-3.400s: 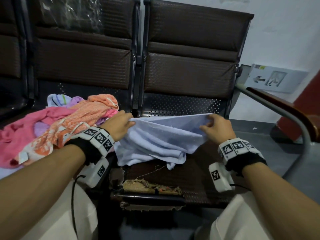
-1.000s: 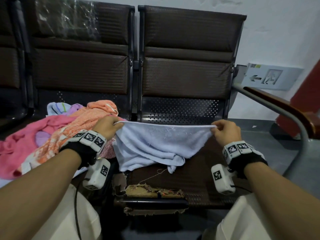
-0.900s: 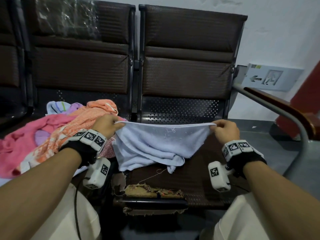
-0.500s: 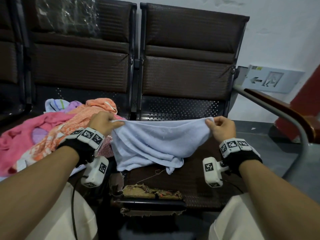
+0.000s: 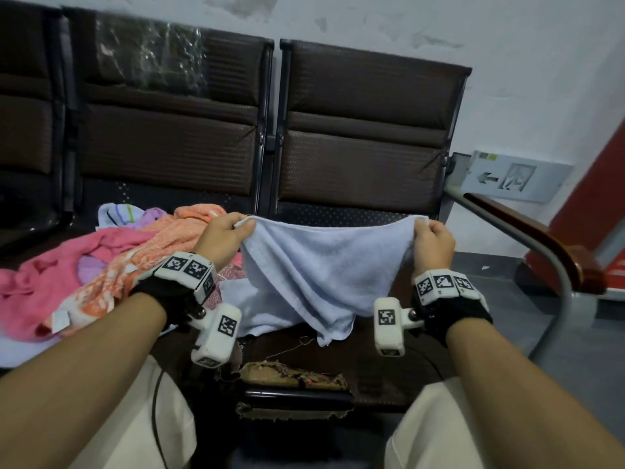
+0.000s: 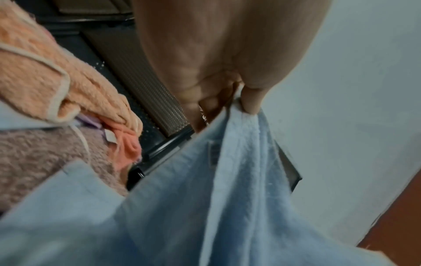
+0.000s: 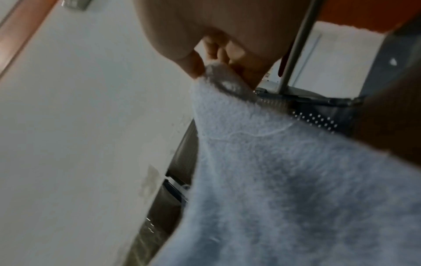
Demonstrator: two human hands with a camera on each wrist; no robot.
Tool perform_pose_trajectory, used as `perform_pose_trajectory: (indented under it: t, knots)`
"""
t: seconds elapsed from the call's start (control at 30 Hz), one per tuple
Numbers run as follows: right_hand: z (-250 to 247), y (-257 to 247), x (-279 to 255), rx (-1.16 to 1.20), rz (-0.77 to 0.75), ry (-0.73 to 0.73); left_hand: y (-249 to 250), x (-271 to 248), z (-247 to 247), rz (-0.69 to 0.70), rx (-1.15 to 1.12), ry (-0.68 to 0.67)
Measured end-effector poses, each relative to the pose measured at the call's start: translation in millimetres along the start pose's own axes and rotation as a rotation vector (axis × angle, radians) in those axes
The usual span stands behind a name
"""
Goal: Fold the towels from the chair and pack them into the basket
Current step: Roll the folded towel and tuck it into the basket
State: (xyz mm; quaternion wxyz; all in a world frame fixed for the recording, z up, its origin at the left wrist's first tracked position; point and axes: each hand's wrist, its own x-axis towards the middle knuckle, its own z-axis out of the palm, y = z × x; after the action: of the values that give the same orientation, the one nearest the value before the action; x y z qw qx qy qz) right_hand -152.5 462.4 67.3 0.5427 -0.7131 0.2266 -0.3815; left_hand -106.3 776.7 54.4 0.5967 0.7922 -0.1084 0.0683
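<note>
1. So the left hand (image 5: 221, 236) pinches the left top corner of the blue towel (image 5: 318, 269) between thumb and curled fingers; the left wrist view shows the cloth bunched under the thumb.
2. The right hand (image 5: 433, 243) has its fingers curled over the right top corner in a matching pinch, and the right wrist view confirms the cloth is trapped between thumb and fingertips.
3. The towel hangs between the two hands with its top edge sagging a little in the middle; its lower part drapes onto the right seat (image 5: 368, 363) and a flap spills left toward the pile.
4. It looks unfolded: it hangs with loose wrinkles, though I cannot rule out a doubled layer.
5. The pile (image 5: 111, 265) on the left seat holds a pink towel (image 5: 44, 282), an orange patterned one (image 5: 162, 242) and a striped pale one (image 5: 116, 213) at the far side, all crumpled.
6. No basket is in any view, so how many towels are already packed cannot be told.
7. My reading: the task is early, with this towel being spread for its first fold.
8. Left to do, as I judge it: fold this one, pack it, then work through the pile.
</note>
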Motion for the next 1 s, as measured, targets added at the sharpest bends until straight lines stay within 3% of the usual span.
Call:
perform_pose_trajectory:
  t: [0.2,0.43,0.53,0.6,0.8,1.0]
  knots:
    - [-8,-57,-11,0.027,-0.093,-0.084,66,-14,6,-0.041,-0.279,0.059]
    - [-38,-146,8,0.12,-0.246,0.076,160,-6,-15,0.115,-0.387,0.187]
    - [-46,-145,18,0.045,-0.219,0.14,149,6,-32,0.121,-0.231,0.334]
    - [-46,-123,22,-0.013,-0.163,0.099,124,10,-32,0.07,-0.122,0.361]
    - [-23,-66,24,-0.041,0.025,0.033,67,20,-11,-0.092,-0.125,0.229]
    - [4,-17,19,0.197,0.237,-0.047,36,38,13,-0.181,-0.087,0.207]
